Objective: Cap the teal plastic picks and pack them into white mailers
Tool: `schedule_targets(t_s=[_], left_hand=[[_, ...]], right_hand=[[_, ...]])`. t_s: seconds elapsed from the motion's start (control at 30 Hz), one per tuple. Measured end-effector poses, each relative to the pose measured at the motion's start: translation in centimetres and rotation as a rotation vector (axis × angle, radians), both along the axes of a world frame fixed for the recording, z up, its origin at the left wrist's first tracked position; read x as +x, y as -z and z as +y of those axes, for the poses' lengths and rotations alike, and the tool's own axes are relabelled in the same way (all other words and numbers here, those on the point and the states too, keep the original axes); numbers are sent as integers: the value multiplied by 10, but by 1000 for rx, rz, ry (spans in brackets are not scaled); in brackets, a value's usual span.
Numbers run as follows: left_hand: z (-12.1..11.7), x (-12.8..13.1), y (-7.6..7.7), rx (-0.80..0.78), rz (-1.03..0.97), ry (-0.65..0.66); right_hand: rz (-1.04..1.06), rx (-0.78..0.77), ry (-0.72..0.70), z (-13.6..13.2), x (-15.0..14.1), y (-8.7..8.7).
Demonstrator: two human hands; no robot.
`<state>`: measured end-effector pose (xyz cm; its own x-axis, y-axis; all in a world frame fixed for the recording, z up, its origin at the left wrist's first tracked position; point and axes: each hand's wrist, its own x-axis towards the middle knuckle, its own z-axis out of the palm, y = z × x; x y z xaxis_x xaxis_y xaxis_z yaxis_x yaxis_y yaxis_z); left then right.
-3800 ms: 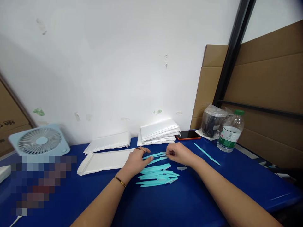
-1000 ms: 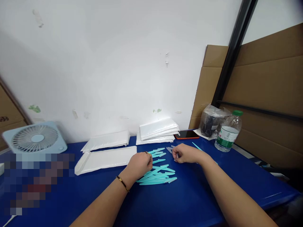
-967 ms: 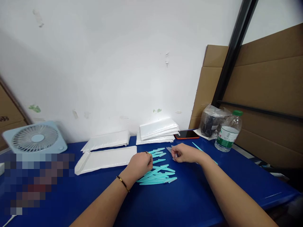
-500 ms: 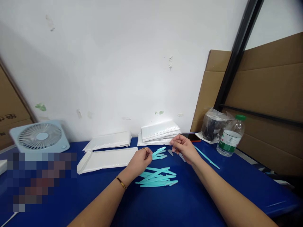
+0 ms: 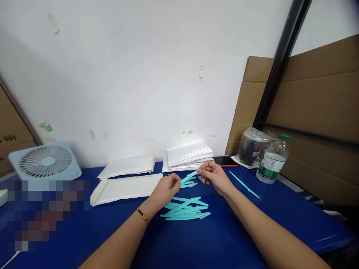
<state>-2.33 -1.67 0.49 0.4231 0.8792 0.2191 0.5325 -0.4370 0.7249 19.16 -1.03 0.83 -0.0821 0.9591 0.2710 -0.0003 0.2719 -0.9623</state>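
A teal eyebrow razor (image 5: 189,176) is raised off the table between my hands. My left hand (image 5: 167,188) pinches it by the handle. At its blade end are the closed thumb and forefinger of my right hand (image 5: 214,176); whether they hold the blade or a clear cover is too small to tell. Under and behind the raised razor lie a few more teal razors (image 5: 190,185). Nearer to me is a loose pile of several eyebrow razors (image 5: 185,210). A small clear blade cover (image 5: 201,179) lies below my right fingers, partly hidden. One single razor (image 5: 244,184) lies apart on the right.
White padded envelopes (image 5: 126,166) lie along the wall, with a stack (image 5: 189,154) in the middle and an envelope (image 5: 127,189) by my left hand. A phone (image 5: 226,161), a bagged dark object (image 5: 249,149), a water bottle (image 5: 271,162) and a fan (image 5: 46,160) stand around the blue table (image 5: 207,243).
My left hand has lifted a razor from the row. My right hand has moved from the clear covers up to the razor's blade end. Earlier, the razors were more spread out.
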Motion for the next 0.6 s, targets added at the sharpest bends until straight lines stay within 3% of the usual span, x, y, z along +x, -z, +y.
schedule_targets(t_s=[0.17, 0.37, 0.47, 0.6], left_hand=[[3, -2, 1, 116, 116, -33], [7, -8, 3, 260, 362, -124], [-4, -5, -2, 237, 351, -54], [-18, 2, -6, 149, 395, 83]], right_hand=[[-199, -22, -64, 2, -1, 1], [-756, 48, 189, 6, 58, -23], [-1007, -88, 181, 1, 87, -31], [-1239, -471, 79, -5, 98, -29]])
